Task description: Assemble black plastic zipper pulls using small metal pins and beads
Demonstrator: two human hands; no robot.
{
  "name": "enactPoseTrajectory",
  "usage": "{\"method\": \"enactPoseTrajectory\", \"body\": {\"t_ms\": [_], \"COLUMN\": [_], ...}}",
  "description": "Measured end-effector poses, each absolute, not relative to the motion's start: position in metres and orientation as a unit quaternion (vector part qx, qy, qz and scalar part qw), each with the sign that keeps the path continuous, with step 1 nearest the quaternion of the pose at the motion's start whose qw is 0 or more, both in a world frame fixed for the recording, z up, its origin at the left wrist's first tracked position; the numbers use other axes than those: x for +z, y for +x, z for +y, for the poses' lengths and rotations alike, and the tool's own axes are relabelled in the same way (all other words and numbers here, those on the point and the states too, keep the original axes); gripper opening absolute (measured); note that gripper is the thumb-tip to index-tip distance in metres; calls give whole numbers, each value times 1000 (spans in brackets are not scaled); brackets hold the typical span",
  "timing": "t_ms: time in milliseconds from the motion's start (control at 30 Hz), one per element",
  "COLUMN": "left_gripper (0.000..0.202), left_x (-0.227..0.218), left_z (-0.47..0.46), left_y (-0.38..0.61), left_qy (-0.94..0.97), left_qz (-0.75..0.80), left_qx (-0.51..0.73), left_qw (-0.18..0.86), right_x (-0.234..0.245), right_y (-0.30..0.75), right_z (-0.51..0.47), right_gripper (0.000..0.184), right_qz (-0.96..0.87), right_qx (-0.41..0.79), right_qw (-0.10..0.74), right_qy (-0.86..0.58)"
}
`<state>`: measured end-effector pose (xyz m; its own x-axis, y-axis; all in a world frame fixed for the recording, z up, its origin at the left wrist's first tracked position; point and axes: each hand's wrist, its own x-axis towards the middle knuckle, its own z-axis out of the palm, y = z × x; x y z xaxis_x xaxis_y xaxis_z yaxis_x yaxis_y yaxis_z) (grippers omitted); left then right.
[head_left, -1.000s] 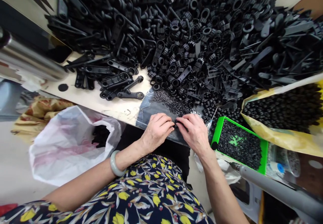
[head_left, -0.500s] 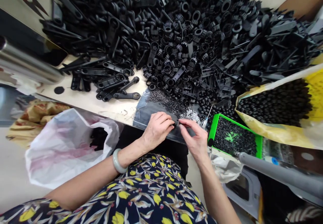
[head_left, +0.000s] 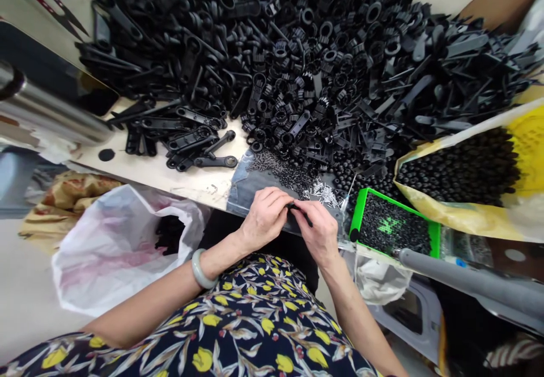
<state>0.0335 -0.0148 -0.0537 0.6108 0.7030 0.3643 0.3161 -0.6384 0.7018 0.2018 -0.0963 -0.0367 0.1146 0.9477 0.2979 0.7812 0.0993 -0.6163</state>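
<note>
My left hand [head_left: 267, 214] is closed with its fingertips pinching a small black plastic part [head_left: 291, 207], mostly hidden by the fingers. Fingertips of my right hand [head_left: 317, 228] meet that part from the other side, pinched together; whether they hold a separate tiny piece cannot be made out. Both hands are over a dark denim cloth [head_left: 244, 191] at the table's front edge. Just beyond them lie small silver pins [head_left: 325, 193] and a heap of tiny dark pieces [head_left: 276, 170]. Black ring-shaped parts [head_left: 280, 117] are piled farther back.
Black lever-like parts [head_left: 191, 139] lie to the left on the table. A green tray [head_left: 360, 210] of tiny black pieces stands right, beside a yellow-white bag [head_left: 450, 218] of black parts. A white plastic bag [head_left: 97, 252] hangs open at left. Scissors [head_left: 51, 0] lie back left.
My right hand has moved left, closing the gap, so its fingertips now meet the black part at my left hand. The camera view has shifted slightly.
</note>
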Motion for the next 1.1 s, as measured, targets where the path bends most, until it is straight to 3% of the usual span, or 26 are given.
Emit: {"method": "enactPoseTrajectory", "body": {"t_ms": [333, 500, 700, 900, 1100], "left_gripper": [17, 12, 12, 9, 29], "left_x": [-66, -65, -62, -60, -65], "left_z": [-21, -21, -20, -21, -22], "left_y": [46, 48, 47, 48, 48], "left_qy": [805, 805, 803, 805, 794], "left_qz": [301, 299, 303, 307, 336], "left_qx": [407, 412, 411, 401, 389], "left_qw": [310, 304, 308, 312, 325], "right_x": [-50, -36, -35, -42, -38], "right_y": [197, 222, 243, 241, 245], "right_z": [-109, -123, -111, -103, -103], "right_gripper": [32, 20, 22, 25, 22], "right_qz": [-653, -579, -548, -588, -592], "right_qx": [77, 93, 42, 18, 54], "right_qw": [366, 370, 250, 216, 242], "right_qy": [-658, -721, -797, -779, -767]}}
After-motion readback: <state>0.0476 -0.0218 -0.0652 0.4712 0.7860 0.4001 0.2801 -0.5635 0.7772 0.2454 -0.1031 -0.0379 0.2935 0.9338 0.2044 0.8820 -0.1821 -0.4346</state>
